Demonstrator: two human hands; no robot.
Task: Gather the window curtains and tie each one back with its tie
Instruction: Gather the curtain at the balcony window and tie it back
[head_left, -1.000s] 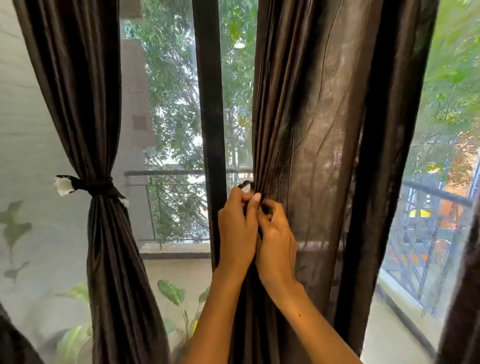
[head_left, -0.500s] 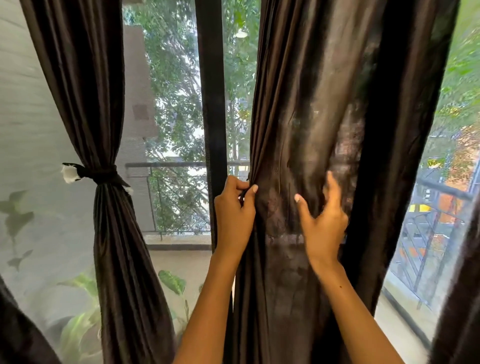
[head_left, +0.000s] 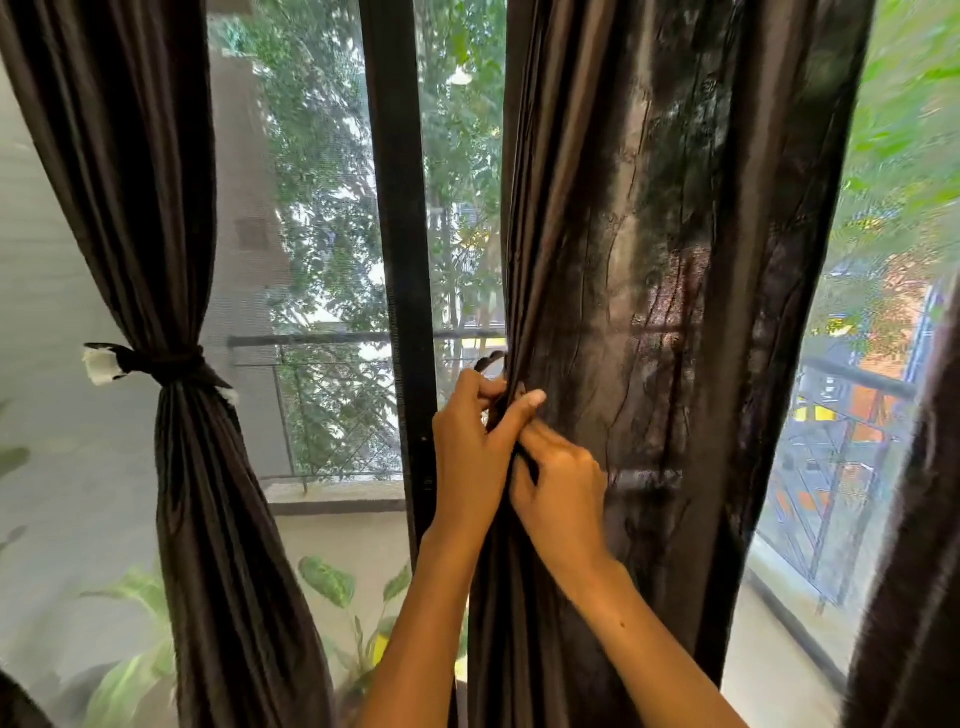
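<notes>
A dark brown middle curtain (head_left: 665, 291) hangs loose and spread wide in front of me. My left hand (head_left: 472, 447) pinches its bunched left edge, with a dark tie loop (head_left: 491, 359) poking up just above the fingers. My right hand (head_left: 558, 491) sits against the left hand and grips the same folds slightly lower. The left curtain (head_left: 130, 182) is gathered and cinched by a knotted dark tie (head_left: 166, 364) with white ends.
A black window frame post (head_left: 400, 260) stands just left of my hands. Another dark curtain edge (head_left: 914, 571) hangs at the far right. Behind the glass are a balcony railing (head_left: 332, 340), potted leaves (head_left: 327, 582) and trees.
My right hand, spread open on the curtain further right half a second ago, has come back left with cloth and closed against my left hand. The left hand stayed on the edge.
</notes>
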